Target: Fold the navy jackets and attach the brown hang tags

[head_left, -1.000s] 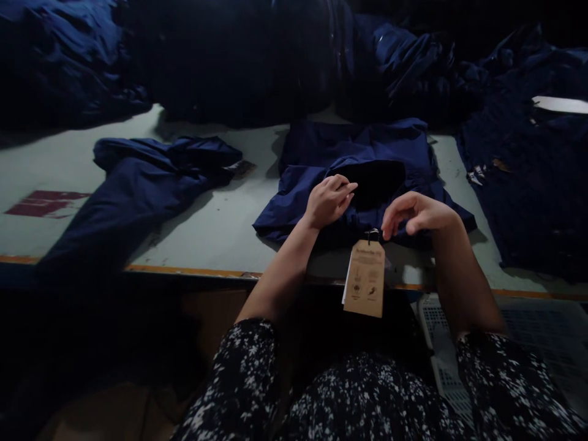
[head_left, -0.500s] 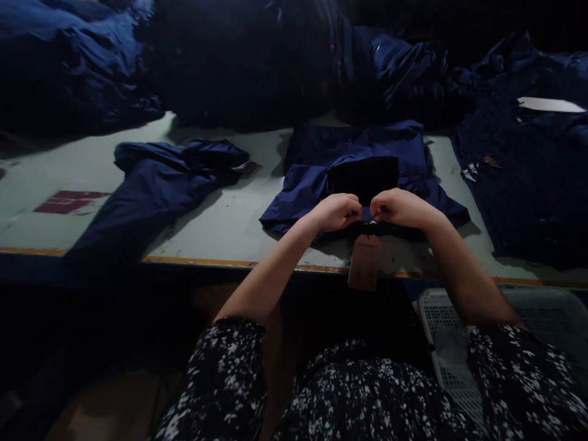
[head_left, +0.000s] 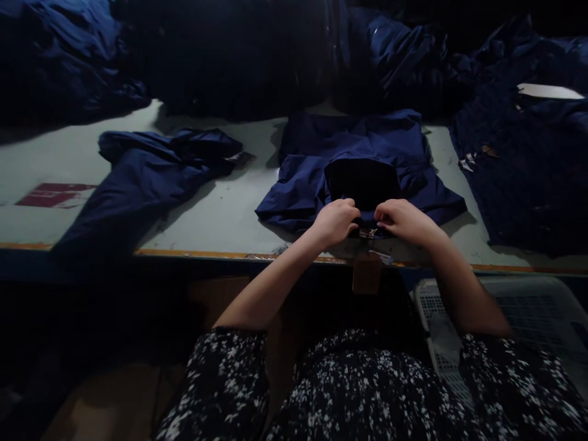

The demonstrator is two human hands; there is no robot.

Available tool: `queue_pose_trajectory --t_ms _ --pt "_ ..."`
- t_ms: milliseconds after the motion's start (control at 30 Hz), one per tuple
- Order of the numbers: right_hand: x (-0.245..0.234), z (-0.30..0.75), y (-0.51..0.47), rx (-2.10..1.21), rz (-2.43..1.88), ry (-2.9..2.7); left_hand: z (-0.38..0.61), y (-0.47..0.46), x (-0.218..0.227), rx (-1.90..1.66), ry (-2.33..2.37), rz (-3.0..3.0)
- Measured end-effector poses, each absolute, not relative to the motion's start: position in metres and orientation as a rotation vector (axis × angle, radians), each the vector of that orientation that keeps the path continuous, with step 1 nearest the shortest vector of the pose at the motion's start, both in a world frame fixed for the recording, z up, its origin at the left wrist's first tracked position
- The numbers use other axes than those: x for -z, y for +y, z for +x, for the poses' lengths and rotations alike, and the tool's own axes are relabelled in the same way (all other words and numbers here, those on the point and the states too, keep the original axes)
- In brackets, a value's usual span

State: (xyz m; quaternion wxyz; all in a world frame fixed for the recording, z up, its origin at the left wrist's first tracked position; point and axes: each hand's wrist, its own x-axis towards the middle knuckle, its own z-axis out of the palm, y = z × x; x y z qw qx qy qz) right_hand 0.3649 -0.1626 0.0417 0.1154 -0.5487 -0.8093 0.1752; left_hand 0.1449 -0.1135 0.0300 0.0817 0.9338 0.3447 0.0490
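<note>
A folded navy garment lies on the light table, its dark opening facing up near the front. At the near edge of that opening, my left hand has its fingers closed on the garment's fabric. Just to the right, my right hand pinches the same edge, a small gap apart from the left. Between and below the hands, a brown hang tag dangles over the table's edge. A small pale label shows at the garment's edge above it.
Another navy garment lies crumpled at left, reaching over the front edge of the table. Stacked navy garments lie at right, with a white sheet on them. Dark bulky bundles line the back. A pale plastic basket stands below.
My hands have moved slightly apart along the garment's edge. The opening looks wider and rounder. The hang tag hangs lower, and a pale label shows beside it. The view has shifted a little.
</note>
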Motion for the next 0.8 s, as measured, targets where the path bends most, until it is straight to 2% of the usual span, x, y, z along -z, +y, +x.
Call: queue_pose_trajectory --t_ms 267,800 --pt "-0.037 0.356 -0.150 -0.272 -1.582 -2.341 0.147 -0.110 -0.033 -0.476 1.043 2.770" --pt "-0.029 0.370 -0.129 -0.553 -1.202 -2.096 0.154 -0.086 -0.015 -0.565 0.933 2.731"
